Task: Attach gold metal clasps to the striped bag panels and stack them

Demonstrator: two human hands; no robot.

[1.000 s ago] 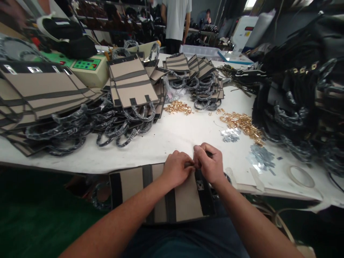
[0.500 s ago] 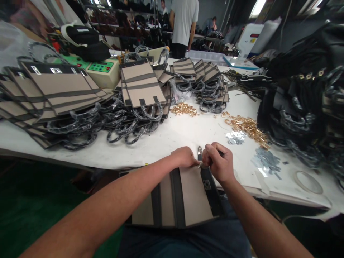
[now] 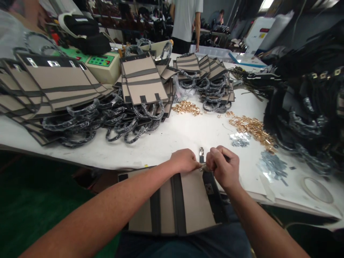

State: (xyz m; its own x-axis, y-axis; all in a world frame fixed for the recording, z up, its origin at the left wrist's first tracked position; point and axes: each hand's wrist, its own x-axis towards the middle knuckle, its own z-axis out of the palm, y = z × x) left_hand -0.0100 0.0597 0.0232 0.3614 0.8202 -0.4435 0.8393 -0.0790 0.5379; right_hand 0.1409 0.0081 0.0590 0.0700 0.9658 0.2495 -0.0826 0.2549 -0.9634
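A beige bag panel (image 3: 197, 204) with dark strips lies across my lap and against the table's edge. My left hand (image 3: 185, 160) is closed on its far edge, thumb and fingertips pinching near the corner. My right hand (image 3: 224, 166) is in a fist just right of it, around a dark-handled tool (image 3: 227, 158) whose working end is hidden by the fingers. Between and beyond the two hands a dark strap tab with a shiny metal tip (image 3: 201, 152) sticks out. A small metal plate (image 3: 209, 189) sits on the panel's dark border.
Piled bag panels (image 3: 64, 82) with plastic-wrapped handles cover the left and back of the white table (image 3: 185, 134). Gold fittings (image 3: 249, 127), grey metal plates (image 3: 272, 165) and a tape roll (image 3: 317, 190) lie to the right, beside dark bags (image 3: 295, 111). A person (image 3: 185, 25) stands behind.
The view has shifted slightly, and the things on the table's right appear further right. Both hands stay at the panel's far edge, the right one slightly further from the left.
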